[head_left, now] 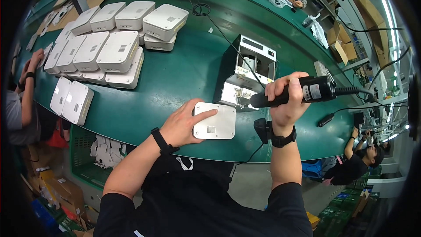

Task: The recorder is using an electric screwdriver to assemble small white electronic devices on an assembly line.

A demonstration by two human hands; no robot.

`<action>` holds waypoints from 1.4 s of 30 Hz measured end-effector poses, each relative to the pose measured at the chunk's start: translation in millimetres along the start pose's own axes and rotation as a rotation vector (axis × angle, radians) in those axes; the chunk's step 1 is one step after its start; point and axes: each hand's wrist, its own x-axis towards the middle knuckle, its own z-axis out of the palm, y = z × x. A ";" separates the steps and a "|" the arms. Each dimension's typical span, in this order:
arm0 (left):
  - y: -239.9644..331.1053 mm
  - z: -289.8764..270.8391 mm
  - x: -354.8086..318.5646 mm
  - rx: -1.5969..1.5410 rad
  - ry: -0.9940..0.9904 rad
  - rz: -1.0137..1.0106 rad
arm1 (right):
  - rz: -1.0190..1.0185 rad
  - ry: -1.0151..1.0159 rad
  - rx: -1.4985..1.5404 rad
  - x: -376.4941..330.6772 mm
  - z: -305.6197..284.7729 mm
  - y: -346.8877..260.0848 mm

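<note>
My left hand grips the left side of a white plastic box with rounded corners, its thumb across the top. The box lies flat near the table's front edge, with its slotted vent and corner holes facing up. My right hand is wrapped round a black electric screwdriver, held nearly level with its nose to the left. That nose is at the front of a black and cream screw feeder; whether the bit touches it I cannot tell. A cable runs from the screwdriver's rear end.
Stacked white boxes fill the table's left side, with two more nearer the edge. A green crate of white parts stands below. A black cable crosses the green table. Co-workers are at the left, far side and right.
</note>
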 end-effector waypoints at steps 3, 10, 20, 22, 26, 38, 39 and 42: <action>-4.2 -1.3 -0.5 -0.002 0.013 -0.007 | 0.066 -0.054 0.020 -9.0 3.7 -1.8; -9.0 0.9 0.0 -0.003 -0.012 0.004 | 0.110 -0.315 0.197 -63.8 17.7 -24.2; -9.6 4.1 -2.0 -0.003 0.011 0.008 | 0.192 -0.319 0.150 -75.5 22.2 -22.4; -9.9 4.0 -2.3 -0.006 0.013 0.010 | 0.195 -0.313 0.154 -76.3 22.7 -20.4; -10.6 4.5 -2.0 -0.013 0.014 0.009 | 0.213 -0.306 0.104 -80.9 23.9 -14.0; -10.6 3.6 -1.0 -0.003 0.028 0.018 | 0.196 -0.307 0.109 -86.6 25.1 -9.6; -10.2 3.1 -1.0 -0.002 0.026 0.016 | 0.193 -0.305 0.110 -86.8 25.1 -9.2; -8.6 1.7 -0.3 0.002 0.019 0.021 | 0.185 -0.292 0.119 -86.7 23.5 -7.7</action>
